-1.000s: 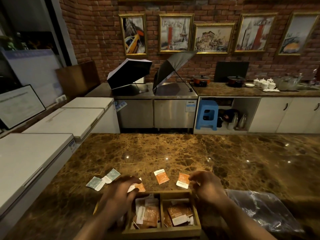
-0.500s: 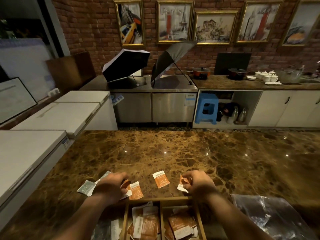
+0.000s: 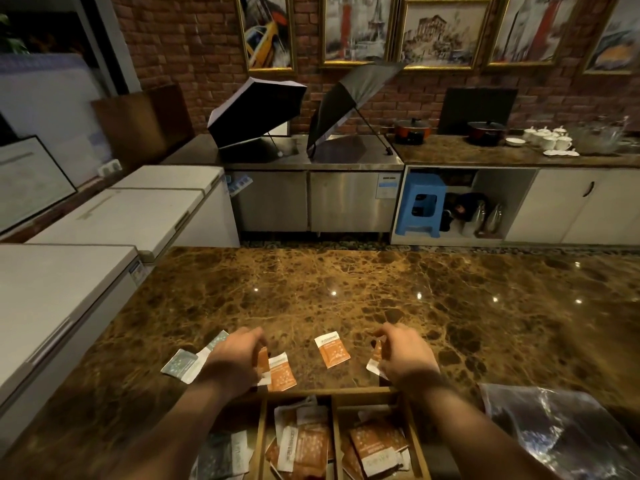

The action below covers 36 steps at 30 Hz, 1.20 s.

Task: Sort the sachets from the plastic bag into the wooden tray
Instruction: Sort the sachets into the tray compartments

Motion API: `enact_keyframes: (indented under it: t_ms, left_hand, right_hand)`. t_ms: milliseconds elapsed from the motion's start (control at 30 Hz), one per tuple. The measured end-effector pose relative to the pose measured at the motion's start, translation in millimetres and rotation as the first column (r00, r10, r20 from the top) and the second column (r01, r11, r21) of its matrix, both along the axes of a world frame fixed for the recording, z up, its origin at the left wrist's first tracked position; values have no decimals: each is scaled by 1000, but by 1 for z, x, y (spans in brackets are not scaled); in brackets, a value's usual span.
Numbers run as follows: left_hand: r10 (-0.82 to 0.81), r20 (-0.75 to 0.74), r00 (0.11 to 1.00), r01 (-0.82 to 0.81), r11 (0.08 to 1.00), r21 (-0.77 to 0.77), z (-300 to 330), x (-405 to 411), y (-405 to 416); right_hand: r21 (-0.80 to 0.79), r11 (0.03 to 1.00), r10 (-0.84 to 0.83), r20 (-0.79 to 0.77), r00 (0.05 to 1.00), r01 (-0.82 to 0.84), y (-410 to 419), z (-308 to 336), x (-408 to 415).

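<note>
Right hand pinches an orange sachet just past the wooden tray; left hand is closed on another orange sachet. More lie loose on the table, plastic bag to the right. Sachets look light, thin and floppy: pinch an edge or corner.

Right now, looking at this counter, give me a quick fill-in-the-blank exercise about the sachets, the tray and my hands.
1. The lone orange sachet between the two hands lies flat on the ____ countertop.
2. The sachets beside the left hand, on its outer side, are grey-green, not ____.
3. The right hand pinches an orange sachet just beyond the ____ tray.
4. The clear plastic bag lies to the tray's ____.

Missing words: marble; orange; wooden; right
</note>
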State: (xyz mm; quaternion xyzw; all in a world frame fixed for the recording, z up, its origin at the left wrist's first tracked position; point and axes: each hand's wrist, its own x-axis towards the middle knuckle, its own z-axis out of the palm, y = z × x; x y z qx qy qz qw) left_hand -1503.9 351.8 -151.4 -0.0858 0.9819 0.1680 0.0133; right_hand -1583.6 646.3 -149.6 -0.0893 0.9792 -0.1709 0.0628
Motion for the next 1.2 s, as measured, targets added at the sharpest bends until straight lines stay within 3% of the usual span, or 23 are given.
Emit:
enact_keyframes:
  t_ms: [133, 233, 367, 500, 600, 700, 900, 1000, 1200]
  left_hand:
    - [4, -157, 988, 22, 986, 166, 26, 3, 9]
    - [-45, -242, 969, 93, 977, 191, 52, 9, 19]
    - [-126, -178, 976, 169, 952, 254, 76, 23, 36]
    - [-161, -63, 985, 173, 896, 409, 72, 45, 49]
    - [-176, 66, 982, 129, 887, 444, 61, 59, 61]
    - [-194, 138, 971, 123, 907, 402, 48, 65, 71]
    - [-276, 26, 961, 272, 957, 99, 32, 77, 72]
    - [-365, -32, 930, 366, 930, 27, 31, 78, 69]
    - [-494, 84, 866, 499, 865, -56, 30, 81, 70]
  right_hand:
    - [-139, 990, -10, -31, 999, 6, 4, 18, 4]
    - [-223, 973, 54, -49, 997, -63, 5, 40, 12]
    - [-288, 941, 164, -76, 984, -179, 7, 68, 31]
    - [-405, 901, 262, 230, 937, -152, 10, 83, 57]
    - [-288, 943, 280, 417, 865, -167, 12, 82, 71]
    - [-198, 965, 248, 455, 855, -174, 7, 70, 81]
    - [5, 957, 277, 269, 922, -289, 1, 54, 90]
    - [11, 953, 292, 222, 930, -302, 0, 52, 92]
    - [29, 931, 346, 256, 903, -365, -1, 48, 97]
